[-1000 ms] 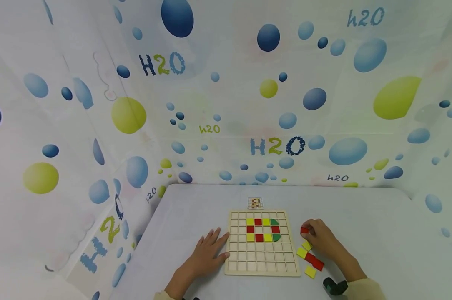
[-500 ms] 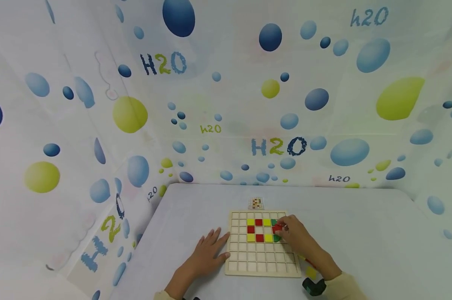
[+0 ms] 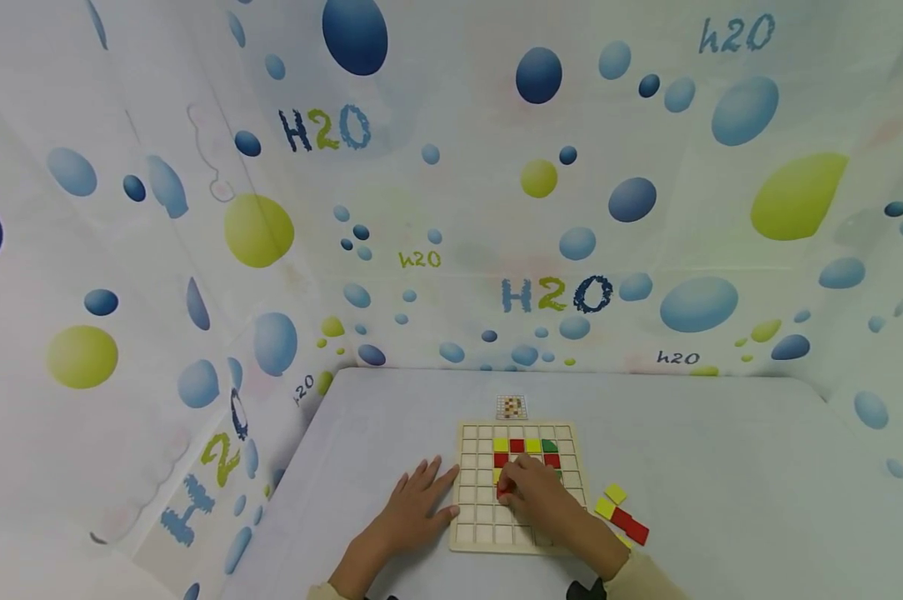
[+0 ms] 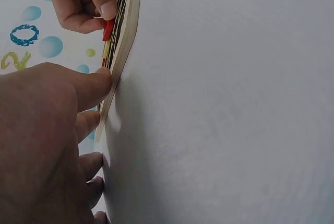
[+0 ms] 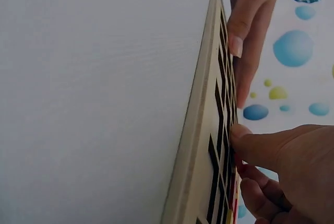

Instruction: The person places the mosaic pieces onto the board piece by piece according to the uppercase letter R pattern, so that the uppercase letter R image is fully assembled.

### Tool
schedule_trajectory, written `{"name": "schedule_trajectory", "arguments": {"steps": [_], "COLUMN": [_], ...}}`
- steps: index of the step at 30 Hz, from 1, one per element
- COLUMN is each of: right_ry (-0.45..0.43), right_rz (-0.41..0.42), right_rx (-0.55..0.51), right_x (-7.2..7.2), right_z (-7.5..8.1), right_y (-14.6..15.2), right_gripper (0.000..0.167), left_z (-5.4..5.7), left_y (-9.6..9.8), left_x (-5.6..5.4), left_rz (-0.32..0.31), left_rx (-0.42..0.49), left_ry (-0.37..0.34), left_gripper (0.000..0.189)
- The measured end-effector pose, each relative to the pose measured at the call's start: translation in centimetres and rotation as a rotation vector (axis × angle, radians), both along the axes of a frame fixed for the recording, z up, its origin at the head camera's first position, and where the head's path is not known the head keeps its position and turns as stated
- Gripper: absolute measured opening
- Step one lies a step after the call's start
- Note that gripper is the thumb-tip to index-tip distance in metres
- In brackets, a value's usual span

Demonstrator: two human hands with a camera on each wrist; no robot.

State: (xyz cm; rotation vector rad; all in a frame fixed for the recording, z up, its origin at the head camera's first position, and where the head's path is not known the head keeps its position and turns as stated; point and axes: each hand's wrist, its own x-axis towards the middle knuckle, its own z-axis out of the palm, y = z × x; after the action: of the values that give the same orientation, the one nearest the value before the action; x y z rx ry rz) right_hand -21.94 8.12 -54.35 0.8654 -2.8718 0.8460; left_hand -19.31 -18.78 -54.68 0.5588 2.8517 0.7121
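A wooden grid board (image 3: 526, 548) lies on the table, with red, yellow and green tiles forming a ring in its upper cells. My right hand (image 3: 545, 504) pinches a red tile (image 3: 502, 493) over the board, just below the ring's lower left. In the left wrist view the same red tile (image 4: 108, 30) shows tilted between thumb and fingers. The right hand covers much of the ring's lower row. My left hand (image 3: 414, 510) lies flat with spread fingers, its thumb (image 4: 99, 84) and fingertips touching the board's left edge.
Right of the board lie loose yellow tiles (image 3: 615, 494) and red tiles (image 3: 630, 526). A small pattern card (image 3: 511, 407) sits behind the board. A printed curtain (image 3: 451, 208) rises behind the white table (image 3: 721, 467).
My right hand has carried a red tile from the loose pile leftward across the board to below the ring's lower left. The left hand stays in place.
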Motion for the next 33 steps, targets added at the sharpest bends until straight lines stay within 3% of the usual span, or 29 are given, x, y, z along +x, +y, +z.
{"name": "schedule_trajectory", "arguments": {"steps": [8,19,22,28,33], "right_ry": [0.017,0.08,0.05,-0.11,-0.179], "right_rz": [0.058,0.061,0.005,-0.196,-0.31], "right_rx": [0.015,0.017,0.015,-0.008,0.094], "right_x": [0.4,0.2,0.3,0.1,0.0], "right_z": [0.3,0.0,0.1,0.9,1.8], "right_y": [0.1,0.7,1.3,4.8,9.5], "right_gripper": [0.009,0.008,0.011,0.016,0.027], "left_z": [0.2,0.5,0.6,0.8,0.5], "left_y": [0.0,0.2,0.3,0.4,0.3], "left_x": [0.1,0.0,0.0,0.2,0.0], "left_rz": [0.002,-0.006,-0.009,-0.006,-0.008], "left_rx": [0.003,0.01,0.005,0.022,0.011], "left_ry": [-0.025,-0.003,0.014,0.007,0.0], "left_gripper": [0.068,0.067,0.066,0.065,0.066]}}
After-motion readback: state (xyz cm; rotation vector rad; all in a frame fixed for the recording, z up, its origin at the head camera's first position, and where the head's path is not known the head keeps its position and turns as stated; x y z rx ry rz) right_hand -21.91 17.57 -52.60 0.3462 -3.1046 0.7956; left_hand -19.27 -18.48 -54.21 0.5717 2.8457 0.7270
